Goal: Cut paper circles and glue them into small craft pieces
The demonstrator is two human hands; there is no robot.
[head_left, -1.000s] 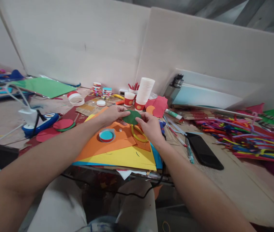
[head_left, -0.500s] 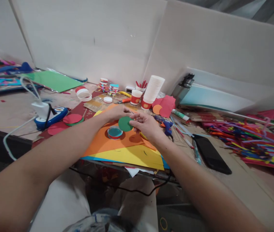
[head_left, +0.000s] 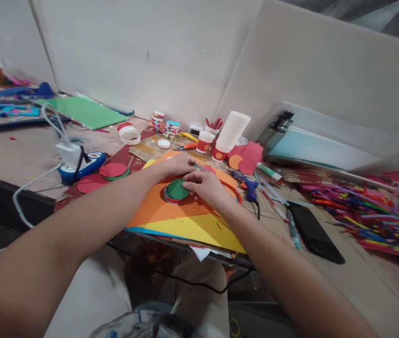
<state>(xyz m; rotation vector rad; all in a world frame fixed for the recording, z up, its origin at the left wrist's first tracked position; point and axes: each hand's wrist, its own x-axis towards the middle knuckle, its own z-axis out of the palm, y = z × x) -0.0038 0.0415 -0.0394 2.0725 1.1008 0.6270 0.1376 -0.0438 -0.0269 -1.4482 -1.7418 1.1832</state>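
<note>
My right hand [head_left: 203,187] pinches a green paper disc [head_left: 177,189] at its right edge. The disc is over a short round cup piece [head_left: 168,197] with a blue and red side, which it largely covers; I cannot tell if they touch. Just behind, my left hand [head_left: 181,164] has its fingers curled together at the right fingertips, and what they hold is too small to make out. Beneath both hands lies an orange paper sheet [head_left: 146,209], over a yellow sheet [head_left: 199,233]. A curved orange-red piece [head_left: 234,188] shows right of my right hand.
Paper cups [head_left: 233,131] stand stacked at the back. A blue glue gun [head_left: 250,185] and a black phone [head_left: 315,232] lie to the right, near many pipe cleaners [head_left: 372,211]. Leftward are red paper discs [head_left: 113,169] and a blue power strip [head_left: 83,168] with a cable.
My right hand has brought the green disc down and left relative to the cup piece, so it now covers most of it. The camera view has shifted slightly.
</note>
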